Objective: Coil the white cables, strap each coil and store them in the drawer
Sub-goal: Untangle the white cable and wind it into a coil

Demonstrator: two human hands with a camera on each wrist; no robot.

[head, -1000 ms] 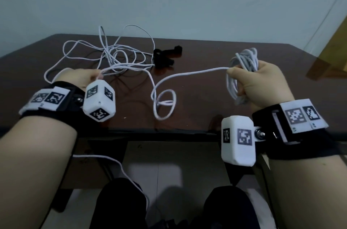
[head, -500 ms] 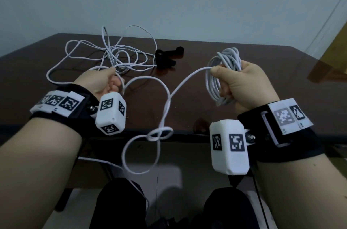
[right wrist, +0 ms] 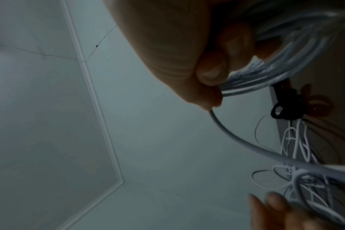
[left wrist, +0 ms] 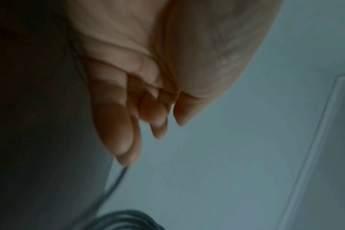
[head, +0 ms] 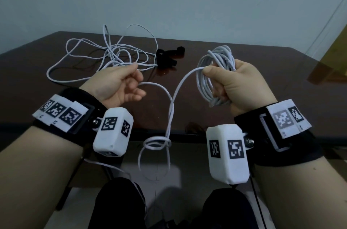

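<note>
My right hand (head: 234, 82) grips a coil of white cable (head: 219, 54) upright above the table's front right; in the right wrist view thumb and fingers pinch the coil's strands (right wrist: 286, 51). A free strand (head: 180, 86) leaves the coil, sags into a twisted loop (head: 157, 143) below the table edge and rises to my left hand (head: 138, 82). That hand's fingers curl loosely round the strand. The left wrist view shows the cable (left wrist: 116, 182) leaving under my fingertips (left wrist: 124, 149). A second white cable (head: 112, 54) lies tangled at the back left, beside black straps (head: 169, 56).
The dark wooden table (head: 262, 63) meets a pale wall at its back. A yellowish wooden piece (head: 334, 56) stands off the right edge. My knees (head: 120, 200) are under the front edge, and a thin white wire (head: 112, 166) runs down to my lap.
My left hand lifted off the table and moved right toward the coil, still holding the strand. The slack slid off the table into a hanging loop. The right hand shifted slightly left.
</note>
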